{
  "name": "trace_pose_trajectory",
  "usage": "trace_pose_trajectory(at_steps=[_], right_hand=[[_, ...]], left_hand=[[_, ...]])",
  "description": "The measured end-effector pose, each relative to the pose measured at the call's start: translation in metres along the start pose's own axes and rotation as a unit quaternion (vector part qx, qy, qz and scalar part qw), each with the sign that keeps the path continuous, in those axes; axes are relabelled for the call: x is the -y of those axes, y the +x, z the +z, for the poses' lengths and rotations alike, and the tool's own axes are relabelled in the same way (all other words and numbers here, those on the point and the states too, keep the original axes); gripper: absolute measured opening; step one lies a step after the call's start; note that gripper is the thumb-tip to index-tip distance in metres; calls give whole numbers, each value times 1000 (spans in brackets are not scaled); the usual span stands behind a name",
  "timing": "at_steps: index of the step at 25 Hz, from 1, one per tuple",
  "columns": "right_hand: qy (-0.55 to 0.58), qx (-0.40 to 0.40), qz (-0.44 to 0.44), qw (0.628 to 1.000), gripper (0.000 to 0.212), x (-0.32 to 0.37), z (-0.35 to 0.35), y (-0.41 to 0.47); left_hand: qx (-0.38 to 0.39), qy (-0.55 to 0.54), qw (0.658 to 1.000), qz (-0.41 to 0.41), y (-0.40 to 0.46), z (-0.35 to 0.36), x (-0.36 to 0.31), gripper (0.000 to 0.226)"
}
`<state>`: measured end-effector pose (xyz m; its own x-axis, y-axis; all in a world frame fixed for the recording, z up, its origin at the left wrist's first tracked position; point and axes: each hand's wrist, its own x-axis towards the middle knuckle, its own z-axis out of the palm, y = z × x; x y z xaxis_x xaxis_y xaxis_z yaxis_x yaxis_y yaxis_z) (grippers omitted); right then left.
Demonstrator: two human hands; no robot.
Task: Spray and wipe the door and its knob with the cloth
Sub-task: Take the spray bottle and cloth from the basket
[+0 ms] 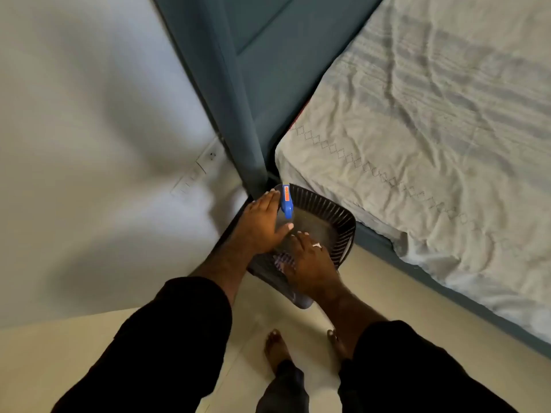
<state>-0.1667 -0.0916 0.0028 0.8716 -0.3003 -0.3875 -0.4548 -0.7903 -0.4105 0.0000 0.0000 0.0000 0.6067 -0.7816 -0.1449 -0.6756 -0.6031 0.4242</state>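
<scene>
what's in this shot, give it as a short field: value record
left hand: wrapped around spray bottle, blue trigger head up
right hand: reaching into basket, on a purple item, grip unclear
basket: dark, slatted, on floor between wall and bed
bed: pale wrinkled sheet, right side
cloth: not clearly identifiable

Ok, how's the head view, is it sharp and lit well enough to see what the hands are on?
Head view: dim and soft, wide-angle bending at the edges; left hand grips the blue-triggered clear spray bottle, right hand reaches into the shadowed dark slatted plastic basket.
</scene>
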Motion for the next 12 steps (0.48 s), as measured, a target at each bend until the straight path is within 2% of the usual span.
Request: trace_pose_trajectory(at_steps=[3,5,8,12], right_hand=[[-29,41,42,998,51,-8,18,21],[-49,67,64,994,42,-14,23,25],[-60,81,65,993,38,-16,25,24],[-64,70,56,994,30,-21,19,32]], left_hand=[[9,-130,990,-58,20,18,0,93],[-4,-175,983,-63,28,28,-2,101],[-12,-202,978,-40,35,40,0,101],[-21,-211,976,-57,41,37,-4,82]])
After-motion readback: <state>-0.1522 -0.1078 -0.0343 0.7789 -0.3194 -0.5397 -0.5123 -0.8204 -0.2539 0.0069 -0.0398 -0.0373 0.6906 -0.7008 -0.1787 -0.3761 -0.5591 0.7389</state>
